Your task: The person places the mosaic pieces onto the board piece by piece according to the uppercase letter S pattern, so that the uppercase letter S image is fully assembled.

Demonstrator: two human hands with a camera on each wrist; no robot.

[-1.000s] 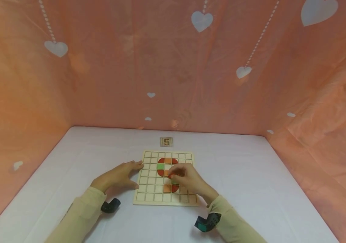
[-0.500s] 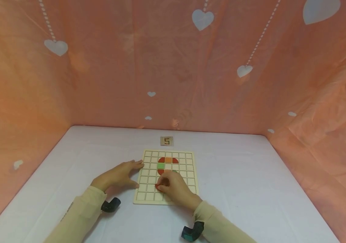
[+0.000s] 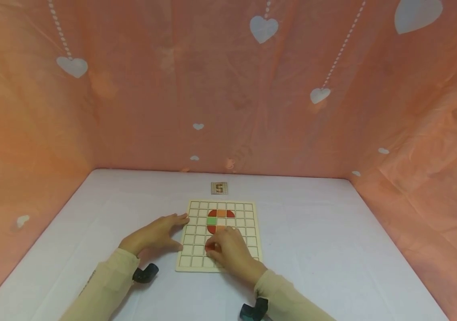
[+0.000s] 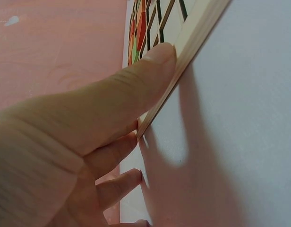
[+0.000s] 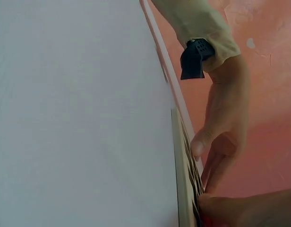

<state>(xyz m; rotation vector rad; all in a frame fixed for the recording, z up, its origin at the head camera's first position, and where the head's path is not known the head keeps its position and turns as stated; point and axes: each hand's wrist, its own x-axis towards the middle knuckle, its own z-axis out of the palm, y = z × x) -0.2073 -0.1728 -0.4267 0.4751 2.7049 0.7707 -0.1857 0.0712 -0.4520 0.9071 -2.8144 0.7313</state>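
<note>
My left hand [image 3: 158, 232] rests at the left edge of a wooden grid board [image 3: 246, 221], fingers spread and loosely extended. In the left wrist view its thumb [image 4: 150, 71] lies on the board's rim. My right hand [image 3: 234, 255] pinches a red tile [image 3: 207, 248] between thumb and fingers, right at a square in the lower left-centre of the grid. Above it sit red rounded tiles [image 3: 230, 214], orange tiles [image 3: 221, 213] and a green tile [image 3: 212, 221]. The right hand hides the lower middle of the board.
A small card [image 3: 219, 188] with a blocky S-like figure lies behind the board. White cloth [image 3: 312, 236] covers the table, and orange curtains with hearts [image 3: 264, 29] stand around it. Each wrist carries a black camera [image 3: 146, 273].
My right hand has moved left and down over the board, carrying the red tile from the grid's middle to a lower-left square. The left hand keeps its place.
</note>
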